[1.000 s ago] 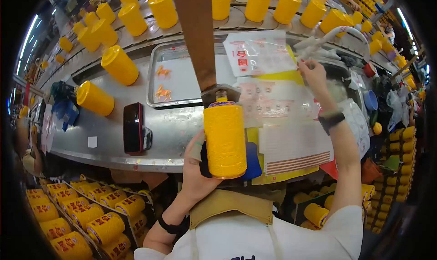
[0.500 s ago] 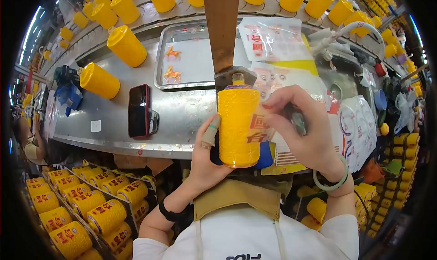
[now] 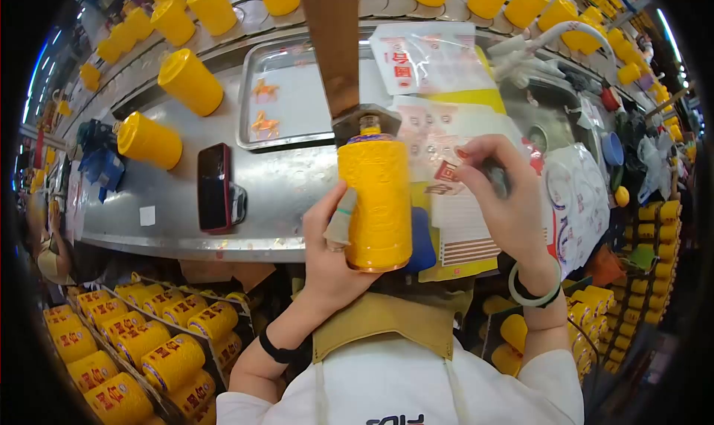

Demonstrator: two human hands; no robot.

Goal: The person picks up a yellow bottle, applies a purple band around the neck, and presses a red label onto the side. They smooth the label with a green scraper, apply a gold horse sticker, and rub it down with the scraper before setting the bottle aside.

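Observation:
A yellow bottle (image 3: 378, 202) with an embossed surface and a clear neck stands nearly upright before me. My left hand (image 3: 327, 265) is wrapped round its lower left side, with tape-like covers on some fingers. To the right of the bottle, my right hand (image 3: 509, 205) pinches a clear sticker (image 3: 446, 172) with red characters between thumb and forefinger. The sticker is apart from the bottle, over white sticker sheets (image 3: 428, 124) on the bench. No red characters show on the bottle's visible side.
A steel tray (image 3: 245, 101) holds gold horse figures on white paper. Left of it lie a phone (image 3: 214, 187) and two yellow bottles (image 3: 150, 141). A brown post (image 3: 331, 49) rises behind the held bottle. Racks of labelled bottles (image 3: 171, 362) stand lower left; more bottles line a conveyor (image 3: 387, 8).
My right hand has drawn the sticker away from the bottle's front, to the right and slightly upward. The bottle sits a little further left in view, still in my left hand.

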